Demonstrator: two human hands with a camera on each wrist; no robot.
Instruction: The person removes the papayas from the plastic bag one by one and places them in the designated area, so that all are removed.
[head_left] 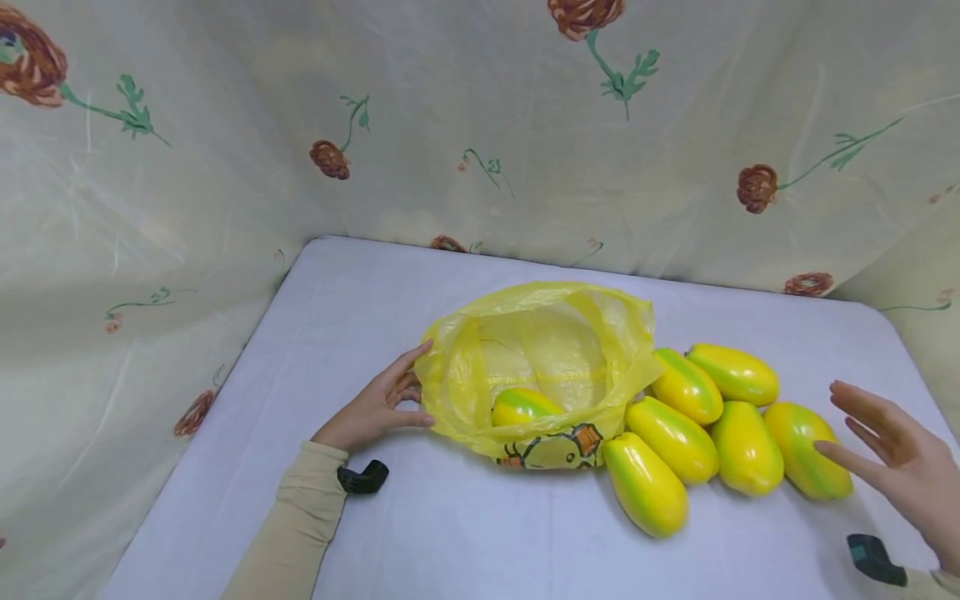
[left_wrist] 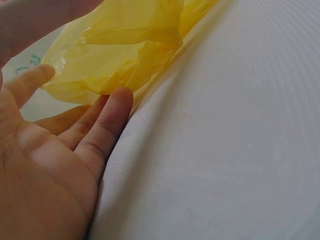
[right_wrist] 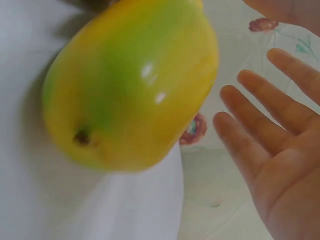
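Note:
A yellow plastic bag (head_left: 465, 333) with a cartoon print lies on the table, its mouth spread wide. One yellow-green papaya (head_left: 525, 405) sits inside it near the front rim. At the bag's left edge, my left hand (head_left: 378, 408) touches the plastic with spread fingertips. The left wrist view shows its extended fingers (left_wrist: 114, 116) against the bag's edge. My right hand (head_left: 892, 450) hovers over the right side with fingers apart and nothing held. Closest to it is the rightmost papaya (head_left: 806, 454), which the right wrist view shows with a gap from the fingers.
Several more papayas (head_left: 746, 450) lie in a cluster right of the bag, some against its side. A white cloth covers the table (head_left: 450, 533). Flower-patterned curtains (head_left: 420, 125) hang behind and beside it. Each wrist wears a small black device (head_left: 363, 477).

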